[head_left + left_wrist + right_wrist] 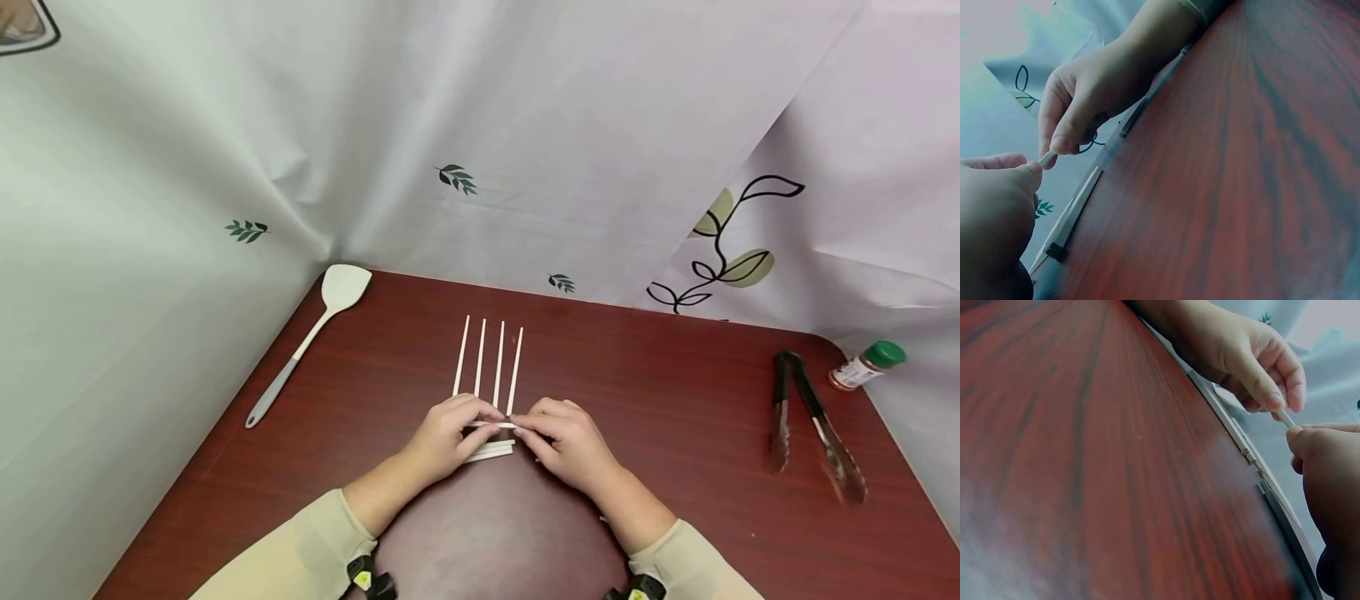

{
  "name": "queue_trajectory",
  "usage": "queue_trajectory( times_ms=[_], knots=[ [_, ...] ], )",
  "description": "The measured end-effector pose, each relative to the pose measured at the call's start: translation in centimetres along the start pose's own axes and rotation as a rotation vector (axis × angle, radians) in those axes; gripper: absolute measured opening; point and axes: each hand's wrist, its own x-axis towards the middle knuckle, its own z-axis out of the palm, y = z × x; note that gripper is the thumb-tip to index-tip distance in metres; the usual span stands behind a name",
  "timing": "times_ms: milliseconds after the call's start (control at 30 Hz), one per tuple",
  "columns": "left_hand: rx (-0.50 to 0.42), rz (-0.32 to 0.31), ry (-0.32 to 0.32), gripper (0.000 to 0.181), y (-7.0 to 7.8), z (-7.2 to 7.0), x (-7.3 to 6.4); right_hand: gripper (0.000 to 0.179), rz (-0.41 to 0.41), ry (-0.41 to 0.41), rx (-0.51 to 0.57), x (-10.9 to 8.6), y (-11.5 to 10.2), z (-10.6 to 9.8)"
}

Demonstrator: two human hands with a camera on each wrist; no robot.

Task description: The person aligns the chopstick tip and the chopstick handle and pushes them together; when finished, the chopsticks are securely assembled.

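Note:
Between the two hands, a thin white stick (507,426) lies crosswise in the head view. My left hand (450,433) pinches its left part between thumb and fingers. At the other end, the thumb and fingertips of my right hand (566,437) pinch it. Both wrist views show the short stretch of stick (1047,158) between the fingertips. Beyond the hands, several similar white sticks (498,362) lie side by side, pointing away. A few more sticks (491,451) lie crosswise just in front of the hands, partly covered by the left hand.
A white spatula (309,337) with a grey handle lies at the table's left edge. On the right are tongs (817,417) with black handles and a green-capped jar (866,365). A patterned pale curtain (525,167) surrounds the dark red table (660,375).

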Motion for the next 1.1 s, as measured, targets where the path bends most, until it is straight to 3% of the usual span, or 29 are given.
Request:
queue_trajectory(
  times_ms=[200,800,1100],
  knots=[
    [-0.004,-0.038,-0.020,0.020,-0.2,0.1,-0.1,0.021,0.002,0.012,0.005,0.1,0.1,0.3],
    [-0.010,-0.100,-0.002,0.018,-1.0,-0.5,-0.3,0.007,0.042,0.018,0.021,1.6,0.4,1.5],
    [0.016,-0.111,0.024,0.017,-1.7,-0.8,-0.2,0.012,0.042,-0.001,-0.019,2.7,0.6,1.9]
  ],
)
